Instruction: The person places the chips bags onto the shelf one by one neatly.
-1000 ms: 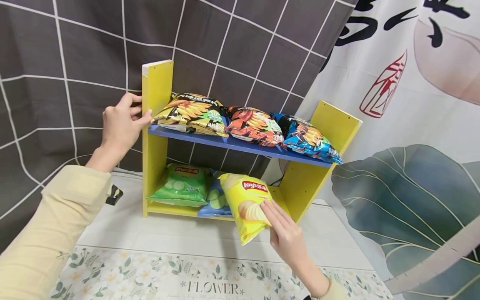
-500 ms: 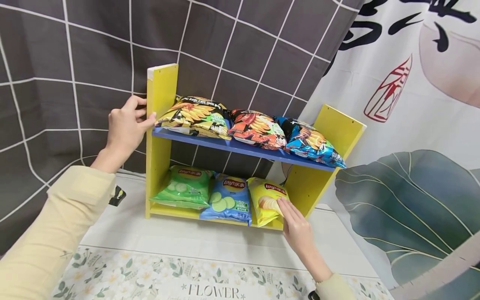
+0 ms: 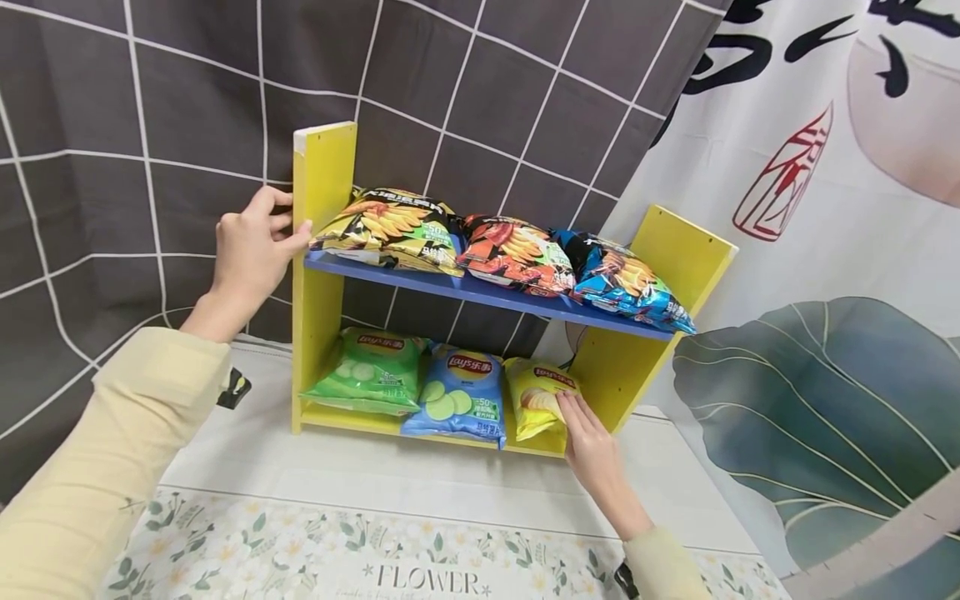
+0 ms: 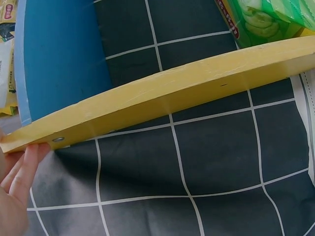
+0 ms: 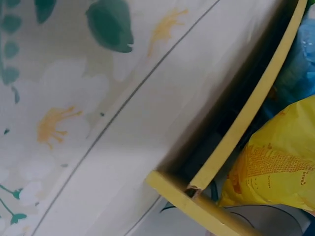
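Observation:
A yellow shelf unit [image 3: 318, 325] with a blue middle board [image 3: 487, 293] stands on the table. In the head view my left hand [image 3: 251, 250] holds the unit's left side panel, thumb at the front edge; the left wrist view shows fingers [image 4: 22, 179] against its outer face. My right hand [image 3: 592, 442] holds a yellow bag of chips [image 3: 536, 398] by its lower right part, in the bottom compartment's right end, fingers lying over the front; the thumb is hidden in the head view. Left of it are a blue chip bag [image 3: 461, 392] and a green one [image 3: 375, 371].
On the blue board lie a gold-and-black chip bag [image 3: 390, 229], a red one [image 3: 517, 254] and a blue-and-black one [image 3: 630, 279]. A dark grid curtain [image 3: 202, 100] hangs close behind. The tablecloth [image 3: 360, 479] spreads in front, and a black clip [image 3: 234, 389] sits left of the unit.
My right hand has carried the yellow chip bag right and back, from in front of the blue bag into the bottom compartment, then slightly deeper. The left hand keeps its hold on the panel.

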A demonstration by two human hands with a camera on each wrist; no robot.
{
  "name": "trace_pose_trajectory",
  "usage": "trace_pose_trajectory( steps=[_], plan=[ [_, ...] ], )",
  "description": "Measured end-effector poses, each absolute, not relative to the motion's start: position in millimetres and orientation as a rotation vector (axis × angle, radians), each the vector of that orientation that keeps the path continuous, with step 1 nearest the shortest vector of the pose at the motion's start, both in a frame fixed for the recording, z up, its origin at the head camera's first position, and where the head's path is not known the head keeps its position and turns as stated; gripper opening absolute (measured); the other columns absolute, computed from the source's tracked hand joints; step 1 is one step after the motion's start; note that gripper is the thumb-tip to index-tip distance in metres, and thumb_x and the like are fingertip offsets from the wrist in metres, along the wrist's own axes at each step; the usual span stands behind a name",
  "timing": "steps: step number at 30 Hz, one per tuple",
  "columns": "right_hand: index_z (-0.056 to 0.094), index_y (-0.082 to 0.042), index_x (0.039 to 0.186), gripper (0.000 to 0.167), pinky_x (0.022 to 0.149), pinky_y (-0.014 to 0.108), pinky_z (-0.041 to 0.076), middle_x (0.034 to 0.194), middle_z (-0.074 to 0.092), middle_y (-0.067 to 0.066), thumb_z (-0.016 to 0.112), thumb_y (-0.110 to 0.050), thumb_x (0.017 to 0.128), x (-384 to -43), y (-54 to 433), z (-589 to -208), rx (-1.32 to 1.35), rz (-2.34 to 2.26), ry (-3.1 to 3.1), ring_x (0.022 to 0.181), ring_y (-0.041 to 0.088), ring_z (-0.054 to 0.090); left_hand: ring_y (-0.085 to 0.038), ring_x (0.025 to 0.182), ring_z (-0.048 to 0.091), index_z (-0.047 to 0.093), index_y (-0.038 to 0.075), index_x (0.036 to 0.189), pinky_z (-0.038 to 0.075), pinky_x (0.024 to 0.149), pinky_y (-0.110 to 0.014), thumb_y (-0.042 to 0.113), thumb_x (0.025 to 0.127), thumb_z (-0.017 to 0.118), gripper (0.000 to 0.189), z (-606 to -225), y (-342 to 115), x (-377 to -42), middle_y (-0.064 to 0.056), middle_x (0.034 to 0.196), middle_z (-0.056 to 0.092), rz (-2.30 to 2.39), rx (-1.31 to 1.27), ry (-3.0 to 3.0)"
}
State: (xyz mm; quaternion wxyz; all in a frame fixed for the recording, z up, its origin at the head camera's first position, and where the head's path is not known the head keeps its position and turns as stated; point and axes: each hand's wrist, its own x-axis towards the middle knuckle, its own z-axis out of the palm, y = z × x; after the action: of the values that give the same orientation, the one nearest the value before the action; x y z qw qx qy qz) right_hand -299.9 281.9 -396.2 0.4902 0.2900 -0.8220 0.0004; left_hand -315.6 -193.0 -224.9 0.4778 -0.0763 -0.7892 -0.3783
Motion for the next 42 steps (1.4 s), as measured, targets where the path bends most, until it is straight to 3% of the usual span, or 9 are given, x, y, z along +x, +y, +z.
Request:
trace_pose_trajectory(
  steps=[5, 11, 15, 18, 21, 25, 33, 38, 42],
  plan=[
    [0.064, -0.001, 0.121, 0.056, 0.04, 0.035, 0.048, 0.113, 0.07, 0.017, 0.06, 0.014, 0.067, -304.9, 284.2, -403.9, 0.722, -0.043, -1.972, 0.099, 0.039, 0.068, -0.036, 0.097, 0.068, 0.059, -0.005, 0.111, 0.053, 0.082, -0.049, 0.008, 0.087, 0.064, 0.028, -224.7, -192.6, -315.2, -0.025, 0.11, 0.067, -0.929, -0.191, -1.925],
    [0.065, -0.003, 0.121, 0.055, 0.035, 0.032, 0.04, 0.113, 0.071, 0.012, 0.059, 0.011, 0.067, -306.2, 285.3, -408.2, 0.765, -0.083, -1.955, 0.098, 0.035, 0.069, -0.036, 0.097, 0.068, 0.059, -0.005, 0.111, 0.053, 0.082, -0.049, 0.008, 0.087, 0.064, 0.028, -224.9, -193.5, -314.5, -0.025, 0.11, 0.067, -0.929, -0.173, -1.928],
    [0.065, -0.007, 0.121, 0.05, 0.041, 0.031, 0.045, 0.116, 0.07, 0.01, 0.061, -0.003, 0.072, -306.1, 286.7, -410.1, 0.783, -0.094, -2.036, 0.103, 0.032, 0.067, -0.037, 0.097, 0.068, 0.059, -0.005, 0.111, 0.052, 0.082, -0.049, 0.008, 0.087, 0.064, 0.028, -224.8, -195.0, -313.6, -0.026, 0.109, 0.067, -0.93, -0.163, -1.925],
    [0.065, -0.01, 0.123, 0.051, 0.052, 0.034, 0.053, 0.119, 0.069, 0.01, 0.064, -0.014, 0.073, -305.6, 289.0, -413.4, 0.779, -0.076, -2.121, 0.109, 0.032, 0.064, -0.037, 0.096, 0.068, 0.059, -0.005, 0.111, 0.053, 0.083, -0.049, 0.008, 0.087, 0.065, 0.028, -225.2, -195.7, -313.0, -0.026, 0.109, 0.067, -0.935, -0.165, -1.929],
    [0.062, -0.009, 0.127, 0.056, 0.073, 0.041, 0.058, 0.126, 0.066, 0.011, 0.066, -0.019, 0.073, -303.9, 292.2, -418.5, 0.779, -0.05, -2.222, 0.116, 0.033, 0.06, -0.038, 0.096, 0.068, 0.059, -0.005, 0.111, 0.053, 0.083, -0.049, 0.008, 0.087, 0.065, 0.028, -225.9, -196.2, -312.8, -0.027, 0.108, 0.067, -0.94, -0.166, -1.932],
    [0.054, -0.005, 0.135, 0.066, 0.098, 0.05, 0.048, 0.137, 0.057, 0.015, 0.07, -0.019, 0.074, -301.6, 294.7, -425.5, 0.799, -0.034, -2.352, 0.124, 0.035, 0.053, -0.038, 0.096, 0.068, 0.059, -0.005, 0.112, 0.053, 0.083, -0.049, 0.008, 0.087, 0.065, 0.029, -226.7, -197.8, -312.1, -0.027, 0.108, 0.067, -0.945, -0.165, -1.934],
    [0.042, -0.005, 0.144, 0.076, 0.105, 0.054, 0.041, 0.149, 0.044, 0.016, 0.074, -0.026, 0.078, -296.5, 290.6, -427.1, 0.768, -0.104, -2.484, 0.135, 0.036, 0.043, -0.037, 0.097, 0.068, 0.059, -0.004, 0.115, 0.053, 0.083, -0.049, 0.011, 0.089, 0.064, 0.03, -228.6, -199.3, -308.6, -0.027, 0.108, 0.067, -0.943, -0.137, -1.933],
    [0.045, -0.004, 0.142, 0.074, 0.106, 0.058, 0.038, 0.147, 0.046, 0.017, 0.073, -0.035, 0.08, -288.6, 282.8, -421.0, 0.713, -0.111, -2.509, 0.134, 0.038, 0.043, -0.042, 0.097, 0.067, 0.056, -0.001, 0.124, 0.053, 0.085, -0.053, 0.019, 0.094, 0.06, 0.037, -234.7, -195.4, -301.5, -0.029, 0.106, 0.066, -0.919, -0.132, -1.972],
    [0.05, -0.008, 0.139, 0.067, 0.104, 0.06, 0.039, 0.144, 0.049, 0.017, 0.07, -0.039, 0.083, -277.4, 272.1, -413.2, 0.677, -0.111, -2.495, 0.132, 0.038, 0.045, -0.044, 0.093, 0.067, 0.053, 0.0, 0.131, 0.051, 0.078, -0.057, 0.017, 0.096, 0.056, 0.039, -245.1, -191.2, -292.8, -0.029, 0.106, 0.067, -0.86, -0.155, -1.991]
  ],
)
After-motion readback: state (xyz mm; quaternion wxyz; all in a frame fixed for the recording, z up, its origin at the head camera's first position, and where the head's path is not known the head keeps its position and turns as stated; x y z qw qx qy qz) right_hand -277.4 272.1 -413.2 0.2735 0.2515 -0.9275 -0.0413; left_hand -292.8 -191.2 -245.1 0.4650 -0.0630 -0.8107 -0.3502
